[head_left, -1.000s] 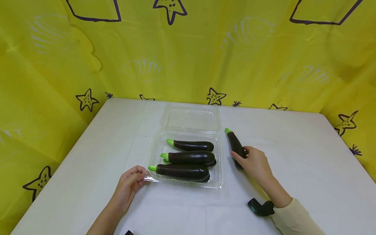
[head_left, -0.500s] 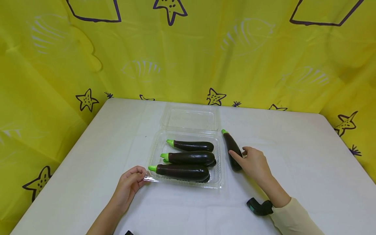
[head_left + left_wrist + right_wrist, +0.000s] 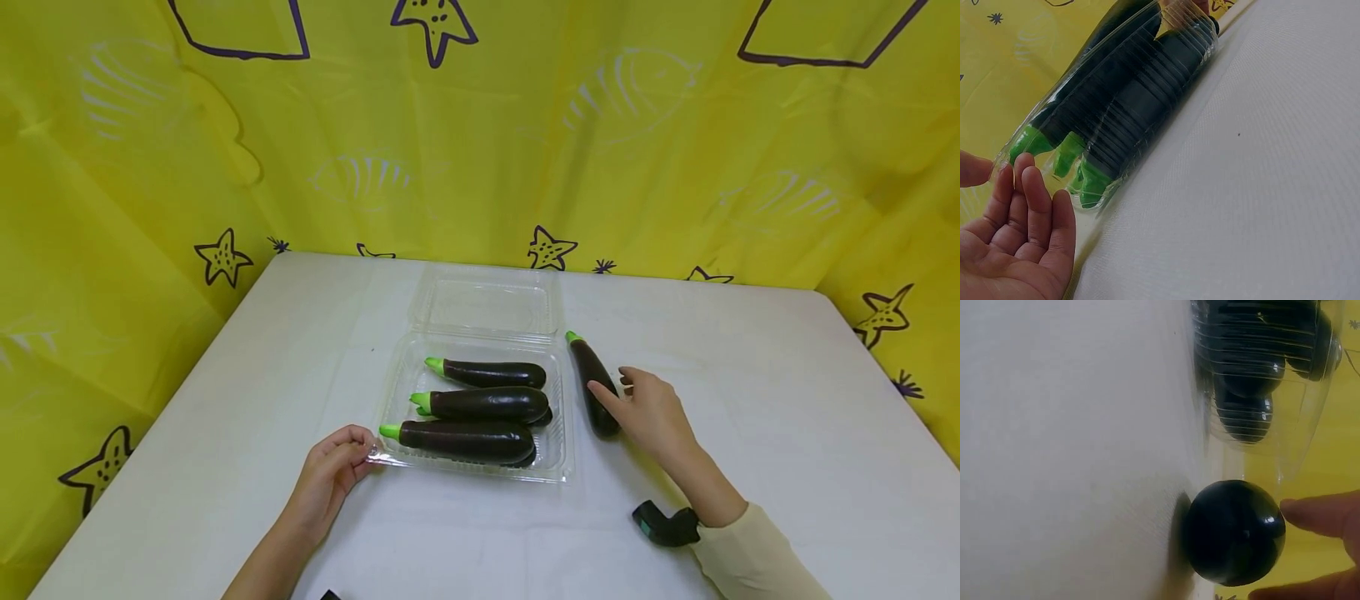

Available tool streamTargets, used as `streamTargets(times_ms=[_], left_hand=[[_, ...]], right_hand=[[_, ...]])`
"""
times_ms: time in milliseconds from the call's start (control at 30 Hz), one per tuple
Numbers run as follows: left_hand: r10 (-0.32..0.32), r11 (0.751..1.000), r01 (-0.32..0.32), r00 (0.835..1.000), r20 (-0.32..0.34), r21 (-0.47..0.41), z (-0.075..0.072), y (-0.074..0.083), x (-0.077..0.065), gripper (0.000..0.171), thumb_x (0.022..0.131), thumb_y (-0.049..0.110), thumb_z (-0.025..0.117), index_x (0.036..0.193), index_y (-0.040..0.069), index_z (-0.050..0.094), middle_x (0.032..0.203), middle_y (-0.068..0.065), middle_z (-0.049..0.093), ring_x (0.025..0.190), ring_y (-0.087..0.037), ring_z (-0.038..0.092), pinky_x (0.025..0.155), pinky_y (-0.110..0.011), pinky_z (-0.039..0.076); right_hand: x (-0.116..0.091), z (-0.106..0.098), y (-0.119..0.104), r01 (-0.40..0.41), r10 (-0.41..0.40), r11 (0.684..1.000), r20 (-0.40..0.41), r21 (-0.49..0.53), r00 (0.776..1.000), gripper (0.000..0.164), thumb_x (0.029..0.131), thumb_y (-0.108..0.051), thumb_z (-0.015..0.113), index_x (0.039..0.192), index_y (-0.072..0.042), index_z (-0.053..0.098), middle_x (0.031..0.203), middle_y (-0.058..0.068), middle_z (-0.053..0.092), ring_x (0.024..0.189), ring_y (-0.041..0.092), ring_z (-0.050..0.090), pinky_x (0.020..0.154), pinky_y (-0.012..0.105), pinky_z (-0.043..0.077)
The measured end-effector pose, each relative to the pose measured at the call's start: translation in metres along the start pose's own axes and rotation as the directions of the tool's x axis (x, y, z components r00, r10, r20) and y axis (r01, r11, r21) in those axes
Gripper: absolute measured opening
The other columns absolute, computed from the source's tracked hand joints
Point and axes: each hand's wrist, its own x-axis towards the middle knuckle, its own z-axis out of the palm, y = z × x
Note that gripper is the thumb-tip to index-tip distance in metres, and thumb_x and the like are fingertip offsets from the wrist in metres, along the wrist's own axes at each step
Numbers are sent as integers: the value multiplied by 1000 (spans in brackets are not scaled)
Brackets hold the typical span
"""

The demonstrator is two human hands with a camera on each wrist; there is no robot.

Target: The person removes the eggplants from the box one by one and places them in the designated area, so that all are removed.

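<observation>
A clear plastic clamshell box (image 3: pixel 562 450) lies with its lid folded back, and several dark eggplants (image 3: pixel 491 404) with green stems are stacked inside. My left hand (image 3: pixel 330 471) pinches the box's front left corner between thumb and fingers; the left wrist view shows the fingertips (image 3: pixel 1022 161) at the ribbed plastic. Just right of the box, a single eggplant (image 3: pixel 592 379) lies on the table, stem pointing away. Over its near end is my right hand (image 3: pixel 654 417), fingers loosely spread. In the right wrist view one fingertip (image 3: pixel 1289 509) is right at the eggplant's rounded end.
The transparent lid (image 3: pixel 487 304) lies flat behind the box. A white cloth covers the table (image 3: pixel 750 400), with a yellow patterned curtain (image 3: pixel 480 150) behind and at both sides. A black device (image 3: pixel 666 525) is at the right wrist.
The single eggplant has shifted slightly left, closer to the box, and come to rest. My right hand's fingers have loosened from it and lifted a little. My left hand has stayed in place.
</observation>
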Motion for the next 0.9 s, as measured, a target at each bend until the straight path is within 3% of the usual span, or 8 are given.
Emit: streamTargets(times_ms=[267,567,900], left_hand=[[6,1000,-6,1000,13,-19,-1,0,0,19,88,-1,41,81,5,57,83,-3,55,75,-11,57,73,-25,50],[-6,1000,6,1000,1,-22,0,0,0,18,88,-1,42,81,6,57,82,-3,55,75,-11,57,72,-25,50],[-1,1000,1,1000,9,-9,-1,-1,1,19,87,-1,41,81,6,58,81,-2,55,75,-11,57,73,-26,50]], right_hand=[[-2,-3,-9,200,-194,976,-77,81,978,54,84,-26,67,124,5,49,122,24,51,105,40,51,85,51,44],[-5,-6,-23,253,-245,956,-66,152,967,48,83,-21,69,121,4,54,120,20,55,105,37,54,86,49,44],[-6,-4,-36,363,-351,895,-94,259,932,47,76,-9,74,118,4,57,116,17,58,103,33,57,82,43,48]])
